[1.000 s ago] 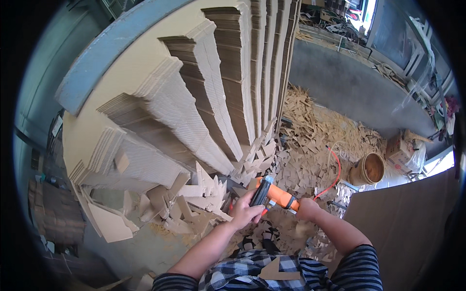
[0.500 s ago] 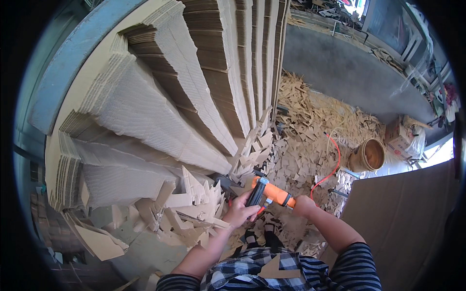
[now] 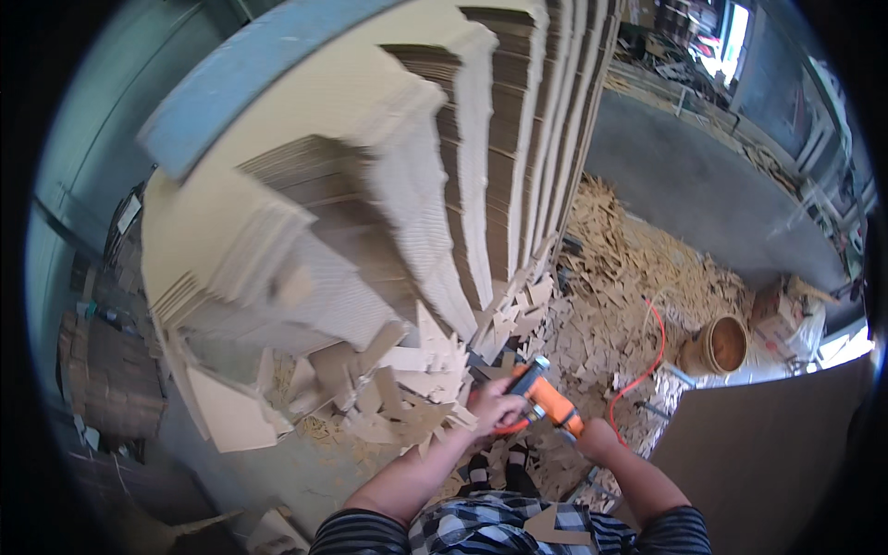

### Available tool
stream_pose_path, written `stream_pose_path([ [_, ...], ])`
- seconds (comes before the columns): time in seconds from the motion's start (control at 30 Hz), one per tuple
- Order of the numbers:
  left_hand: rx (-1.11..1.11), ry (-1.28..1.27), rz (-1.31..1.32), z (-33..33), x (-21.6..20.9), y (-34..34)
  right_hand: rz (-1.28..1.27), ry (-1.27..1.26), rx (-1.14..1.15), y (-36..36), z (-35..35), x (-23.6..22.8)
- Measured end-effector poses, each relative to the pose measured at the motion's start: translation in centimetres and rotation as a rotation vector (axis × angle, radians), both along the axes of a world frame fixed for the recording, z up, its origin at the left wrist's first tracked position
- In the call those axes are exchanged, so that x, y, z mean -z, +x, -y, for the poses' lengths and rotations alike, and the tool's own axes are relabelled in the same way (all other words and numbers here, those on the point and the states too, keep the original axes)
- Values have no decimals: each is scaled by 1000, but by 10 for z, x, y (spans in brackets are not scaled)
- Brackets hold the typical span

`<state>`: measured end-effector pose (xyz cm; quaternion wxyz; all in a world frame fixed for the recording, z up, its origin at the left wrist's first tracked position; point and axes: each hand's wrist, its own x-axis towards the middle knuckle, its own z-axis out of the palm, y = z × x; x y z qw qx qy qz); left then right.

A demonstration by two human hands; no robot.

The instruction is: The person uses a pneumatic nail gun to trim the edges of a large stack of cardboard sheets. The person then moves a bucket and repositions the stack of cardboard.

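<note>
An orange-bodied air tool (image 3: 553, 403) with a black side handle is held low in front of me, between both hands. My left hand (image 3: 495, 407) is closed around the side-handle end. My right hand (image 3: 599, 442) grips the rear of the orange body. Up and to the left stands a tall stack of die-cut cardboard sheets (image 3: 407, 111), its edge cut into deep notches with ragged walls. Cardboard offcuts (image 3: 402, 398) are heaped at the stack's lower edge, next to my left forearm. The tool's working tip cannot be made out.
Cardboard scraps (image 3: 610, 277) cover the floor. A red air hose (image 3: 659, 338) crosses them near a round bucket (image 3: 714, 345). A large brown board (image 3: 758, 444) stands at the right. A curved blue piece (image 3: 250, 83) lies on top of the stack. A carton (image 3: 775, 310) is beyond the bucket.
The view has shifted, so the stack sits further right. My hands and the tool have moved slightly down and away from the stack. Offcuts beside the stack have shifted, and one piece is blurred.
</note>
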<state>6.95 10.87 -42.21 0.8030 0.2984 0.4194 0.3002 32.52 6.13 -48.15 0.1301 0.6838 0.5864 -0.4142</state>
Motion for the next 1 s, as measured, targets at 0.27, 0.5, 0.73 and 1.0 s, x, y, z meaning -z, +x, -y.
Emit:
stream_pose_path([
  [0.27, 406, 168, -35, 65, -96, 76, -52, 49, 230, 66, 119, -88],
  [0.5, 441, 601, 31, 103, -259, 65, -254, 238, 427, 64, 163, -218],
  [0.73, 353, 691, 116, 147, -366, -7, -175, 297, 204, -9, 149, -350],
  [1.0, 100, 652, 152, 136, -348, -57, -178, 266, 172, -38, 130, -336],
])
